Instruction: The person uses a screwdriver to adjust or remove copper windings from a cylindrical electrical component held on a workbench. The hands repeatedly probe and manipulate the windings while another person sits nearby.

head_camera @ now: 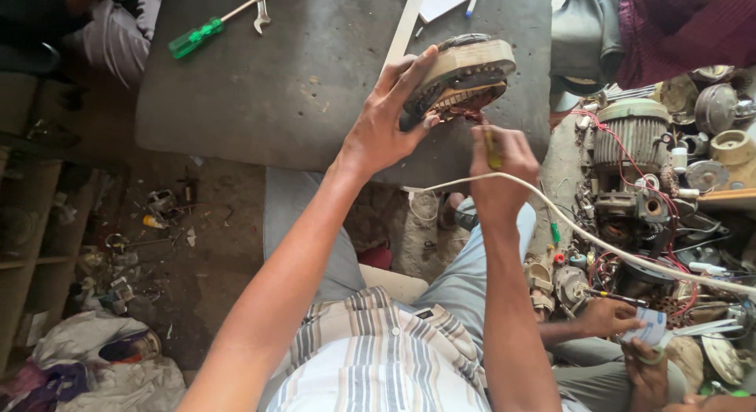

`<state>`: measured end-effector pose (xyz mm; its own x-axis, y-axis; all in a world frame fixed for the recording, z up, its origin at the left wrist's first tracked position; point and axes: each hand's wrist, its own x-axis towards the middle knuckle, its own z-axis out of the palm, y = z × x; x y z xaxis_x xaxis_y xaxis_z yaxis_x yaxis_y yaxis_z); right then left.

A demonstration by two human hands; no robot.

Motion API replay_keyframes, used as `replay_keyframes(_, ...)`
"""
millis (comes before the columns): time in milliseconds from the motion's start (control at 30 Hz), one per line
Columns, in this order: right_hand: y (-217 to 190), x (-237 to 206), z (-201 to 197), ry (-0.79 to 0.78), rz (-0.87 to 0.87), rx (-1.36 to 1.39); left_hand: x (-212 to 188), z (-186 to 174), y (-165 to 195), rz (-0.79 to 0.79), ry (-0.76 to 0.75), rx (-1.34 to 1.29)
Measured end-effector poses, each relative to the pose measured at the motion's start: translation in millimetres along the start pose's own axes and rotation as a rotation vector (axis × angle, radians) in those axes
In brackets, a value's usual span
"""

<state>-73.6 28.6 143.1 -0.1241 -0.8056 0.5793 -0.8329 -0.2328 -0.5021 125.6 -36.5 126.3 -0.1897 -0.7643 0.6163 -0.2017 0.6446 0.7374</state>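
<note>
My left hand (382, 132) grips one motor coil (463, 75); right hand (498, 164) clenched on one yellow tool (491, 146). One screwdriver (206, 30), one wrench (261, 12) on table (299, 89).

A round stator (465, 75) with a tan outer ring and copper windings stands tilted on edge at the grey surface's (291, 81) near edge; a yellow-handled tool (491, 148) touches its windings.
</note>
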Motion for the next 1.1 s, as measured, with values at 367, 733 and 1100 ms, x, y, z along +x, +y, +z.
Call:
replay_keyframes(367,38.5,17.6,-17.3,0.103,0.223,0.189,2.2,5.2,1.8,0.012,0.000,0.019)
replay_keyframes(733,15.7,9.4,-48.4,-0.003,0.085,0.216,10.3,14.7,18.0,0.019,0.038,0.195)
replay_keyframes(1100,43.0,18.9,-59.5,-0.045,-0.071,0.186,-4.3,77.6,59.7,0.053,-0.170,0.302)
